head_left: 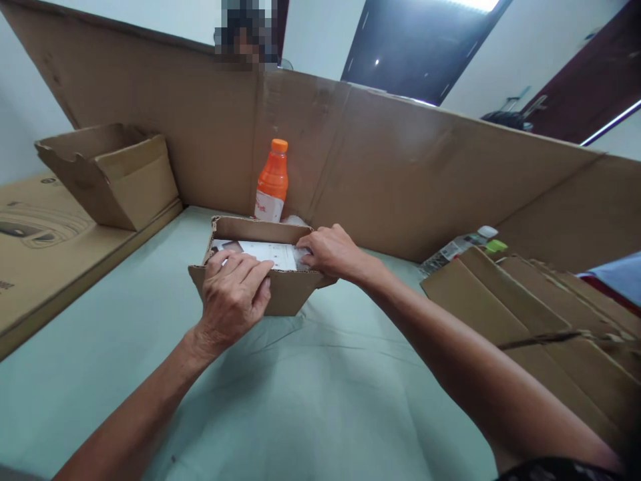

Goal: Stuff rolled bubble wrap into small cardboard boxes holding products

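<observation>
A small open cardboard box point(290, 294) stands on the green cloth in front of me. Inside lie white printed papers or packets point(270, 255) and, at the right end, a bit of clear plastic point(301, 256). My left hand point(233, 294) is closed over the front wall, its fingers reaching over the rim and its thumb outside. At the right end, my right hand point(333, 252) curls over the wall, fingertips inside against the clear plastic. Its thumb is mostly hidden. Just behind the box stands a bottle of orange drink point(273, 180) with an orange cap.
A tall cardboard partition point(390, 160) runs along the back. At left, an open cardboard bin point(137, 177) sits on a large flat carton point(30, 267). Folded cardboard point(505, 294) and a clear plastic bottle point(458, 247) lie at right. A person's head point(245, 33) shows beyond the partition.
</observation>
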Motion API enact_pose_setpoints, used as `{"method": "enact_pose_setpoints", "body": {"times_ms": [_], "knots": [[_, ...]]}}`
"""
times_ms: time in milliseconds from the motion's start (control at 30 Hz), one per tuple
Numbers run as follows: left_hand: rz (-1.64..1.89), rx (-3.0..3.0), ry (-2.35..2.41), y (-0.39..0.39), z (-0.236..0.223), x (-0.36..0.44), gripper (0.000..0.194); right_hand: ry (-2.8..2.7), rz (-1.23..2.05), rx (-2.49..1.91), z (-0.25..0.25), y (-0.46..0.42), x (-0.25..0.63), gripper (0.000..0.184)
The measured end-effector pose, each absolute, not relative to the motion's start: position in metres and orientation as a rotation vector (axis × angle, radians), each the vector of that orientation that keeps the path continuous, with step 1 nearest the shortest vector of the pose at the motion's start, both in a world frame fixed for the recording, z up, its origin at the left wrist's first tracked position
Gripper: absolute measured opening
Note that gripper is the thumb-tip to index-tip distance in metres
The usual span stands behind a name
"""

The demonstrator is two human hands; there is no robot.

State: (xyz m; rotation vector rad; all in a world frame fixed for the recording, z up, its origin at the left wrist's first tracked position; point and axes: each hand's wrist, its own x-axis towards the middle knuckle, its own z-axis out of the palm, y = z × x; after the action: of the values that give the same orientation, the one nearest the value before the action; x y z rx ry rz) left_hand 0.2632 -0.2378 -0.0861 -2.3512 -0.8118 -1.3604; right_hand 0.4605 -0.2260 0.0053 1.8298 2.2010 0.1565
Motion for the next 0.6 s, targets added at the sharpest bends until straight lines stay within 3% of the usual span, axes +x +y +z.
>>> {"method": "enact_pose_setpoints", "body": {"times_ms": [300, 500, 600], "knots": [[-1.373, -2.369, -0.802, -0.236, -0.087, 0.264, 0.021, 2.341, 0.113, 1.878, -0.002, -0.227, 0.470, 0.020], [-1.631, -2.292, -1.013, -0.253, -0.092, 0.225, 0.057, 2.812, 0.353, 2.483, -0.013, -0.281, 0.510, 0.022], [-1.759, -2.300, -1.457, -0.257, -0.115, 0.198, 0.064, 2.837, 0.038, 2.744, -0.044, -0.308, 0.529, 0.026]]}}
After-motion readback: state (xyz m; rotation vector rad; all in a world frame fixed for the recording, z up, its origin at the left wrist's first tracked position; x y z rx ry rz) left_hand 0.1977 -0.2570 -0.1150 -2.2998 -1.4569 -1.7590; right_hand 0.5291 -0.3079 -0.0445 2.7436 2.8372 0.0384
